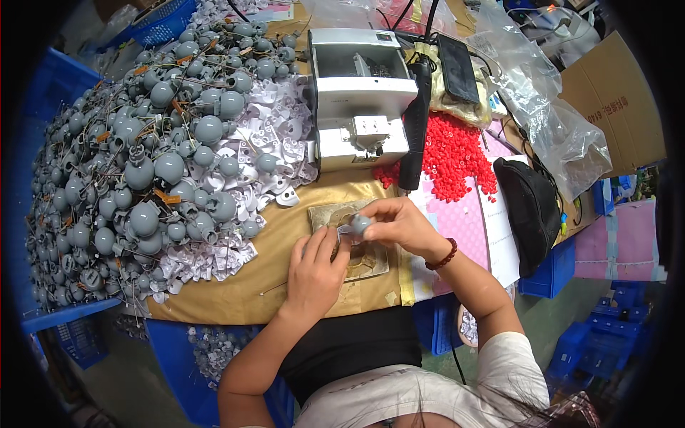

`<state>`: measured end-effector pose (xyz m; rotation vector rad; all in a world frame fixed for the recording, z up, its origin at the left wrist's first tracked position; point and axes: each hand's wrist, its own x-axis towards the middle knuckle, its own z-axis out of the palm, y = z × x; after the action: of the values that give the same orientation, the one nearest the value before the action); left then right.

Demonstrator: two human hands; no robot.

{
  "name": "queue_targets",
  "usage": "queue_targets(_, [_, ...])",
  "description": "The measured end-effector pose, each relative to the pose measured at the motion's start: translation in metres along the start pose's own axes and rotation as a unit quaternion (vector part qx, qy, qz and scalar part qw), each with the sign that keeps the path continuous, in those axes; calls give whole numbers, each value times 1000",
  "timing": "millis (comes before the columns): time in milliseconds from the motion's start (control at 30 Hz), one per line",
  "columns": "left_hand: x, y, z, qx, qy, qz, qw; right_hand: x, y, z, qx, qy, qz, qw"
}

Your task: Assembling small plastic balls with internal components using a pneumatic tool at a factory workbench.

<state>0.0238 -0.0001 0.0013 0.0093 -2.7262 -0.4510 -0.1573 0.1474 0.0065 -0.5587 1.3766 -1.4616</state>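
A small grey ball-shaped plastic part [362, 224] is pinched between the thumb and fingers of my right hand [401, 227]. Against it, at the fingertips of my left hand [316, 272], sits a small whitish plastic piece [344, 230], mostly covered by those closed fingers. Both hands meet over a square fixture plate [380, 268] with a worn brownish middle, lying on the tan table cover [235, 291]. Whether the two parts are joined cannot be made out.
Grey ball-shaped assemblies with wires [169, 168] heap up at the left, beside white plastic parts [275, 118]. A screw feeder [360, 96] stands ahead, with a black electric screwdriver [412, 146] alongside. Small red parts [453, 153] and a black pouch [526, 214] lie rightward.
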Motion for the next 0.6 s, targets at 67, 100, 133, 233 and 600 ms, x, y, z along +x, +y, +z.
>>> queue_targets(67, [-1, -2, 1, -8, 2, 1, 1000, 5, 2, 12, -133, 54, -31, 989])
queue_targets(100, [-1, -3, 1, -12, 3, 1, 1000, 6, -1, 15, -204, 68, -63, 975])
queue_targets(133, [-1, -3, 1, -15, 2, 1, 1000, 6, -6, 19, -273, 82, -94, 954])
queue_targets(233, [-1, -4, 0, -20, 1, -1, 1000, 8, -5, 23, -414, 137, -194, 879])
queue_targets(600, [1, -5, 1, -40, 16, -13, 999, 10, 17, 24, -552, 207, -308, 747])
